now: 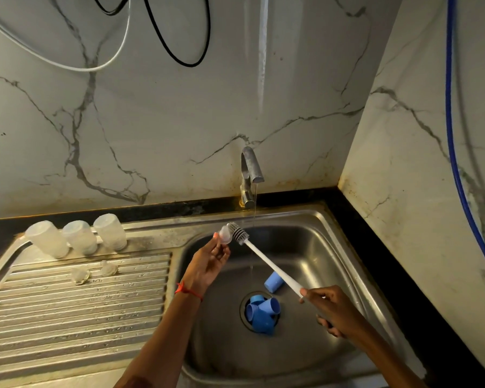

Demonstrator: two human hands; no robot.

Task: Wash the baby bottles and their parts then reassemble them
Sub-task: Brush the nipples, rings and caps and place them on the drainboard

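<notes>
Dimly, warmly lit from above. Pale vertical streak of glare on the marble wall over the tap; dull sheen on the drainboard ridges and sink rim. Deep shadow across the black surface at right. Baby bottles pale, slightly soft. Bowed at the edges, blue hose curving. Faintly grainy throughout.

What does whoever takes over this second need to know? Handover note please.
Left hand: pinches a clear teat over the sink.
Right hand: grips the brush handle, bristle head against the teat.
Tap is running.
Drainboard: three bottles upside down and two loose teats, probably washed.
Left to do: finish this teat, wash the blue parts lying in the basin, then reassemble; nothing is assembled yet.
</notes>
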